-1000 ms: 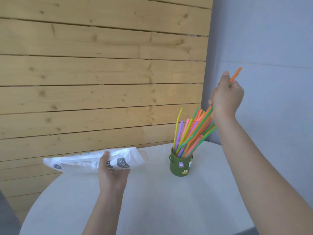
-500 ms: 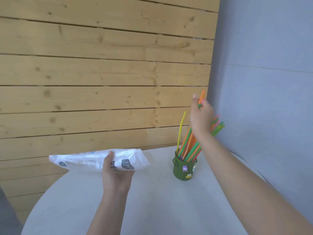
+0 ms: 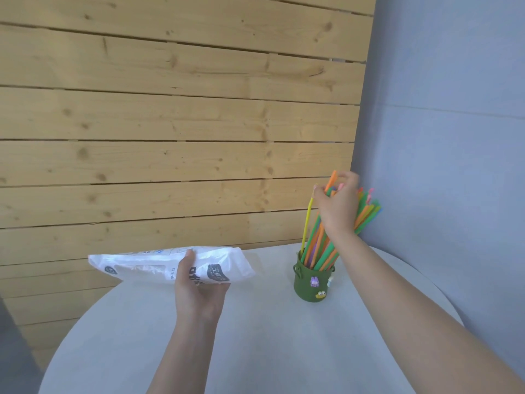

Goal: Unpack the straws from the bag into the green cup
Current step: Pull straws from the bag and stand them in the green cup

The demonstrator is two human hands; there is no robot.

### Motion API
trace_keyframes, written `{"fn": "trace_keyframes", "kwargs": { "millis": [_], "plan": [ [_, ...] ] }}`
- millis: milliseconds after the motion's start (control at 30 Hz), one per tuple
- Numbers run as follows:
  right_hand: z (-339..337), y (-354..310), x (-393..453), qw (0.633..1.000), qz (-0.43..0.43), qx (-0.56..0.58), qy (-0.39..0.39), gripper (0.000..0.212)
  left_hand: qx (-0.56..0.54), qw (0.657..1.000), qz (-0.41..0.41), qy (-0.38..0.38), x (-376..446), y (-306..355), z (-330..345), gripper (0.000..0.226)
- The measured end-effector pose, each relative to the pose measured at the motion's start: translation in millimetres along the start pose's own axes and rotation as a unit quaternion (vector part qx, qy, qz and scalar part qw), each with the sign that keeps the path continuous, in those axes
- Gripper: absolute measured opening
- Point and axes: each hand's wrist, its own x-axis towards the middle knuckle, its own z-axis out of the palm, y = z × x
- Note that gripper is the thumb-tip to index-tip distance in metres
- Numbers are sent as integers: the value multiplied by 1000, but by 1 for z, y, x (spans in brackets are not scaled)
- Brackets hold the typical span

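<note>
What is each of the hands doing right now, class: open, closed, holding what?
Left hand: closed on the white plastic bag.
Right hand: closed around the straws standing in the green cup.

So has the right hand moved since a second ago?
Yes. The right hand has come down toward the green cup, lowering its straws into it; earlier it was raised well above the cup.

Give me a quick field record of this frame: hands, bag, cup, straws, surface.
left hand: grips the bag from below, lifted off the table
bag: white plastic, printed, lying roughly level
right hand: closed around upper part of the straws
straws: mixed colours, lower ends in the cup, leaning right; one yellow stands apart on the left
cup: green, upright, small charms on front
table: round, pale grey
</note>
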Motion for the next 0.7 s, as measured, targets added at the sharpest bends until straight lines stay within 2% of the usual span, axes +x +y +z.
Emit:
{"fn": "trace_keyframes", "kwargs": {
  "millis": [67,133,200,300,433,567,700],
  "plan": [
    [-4,-4,1,999,-17,29,19,59,-6,1000,-1,-1,0,1,0,12],
    [-7,-8,2,998,-50,38,25,61,-6,1000,1,-3,1,1,0,14],
    [-9,-13,4,996,-86,23,27,51,-4,1000,1,-5,0,0,1,16],
    [-10,-15,6,988,-138,-67,-1,29,-9,1000,0,-5,-1,0,1,15],
    [-10,-6,6,975,-118,-167,-90,28,-14,1000,-1,-5,-2,0,1,19],
    [-15,-10,4,972,-126,-183,-69,27,-16,1000,2,-3,-2,0,1,17],
    [-18,-17,2,956,-140,-227,-123,25,-14,1000,-3,-4,-2,-1,1,11]
  ]
}}
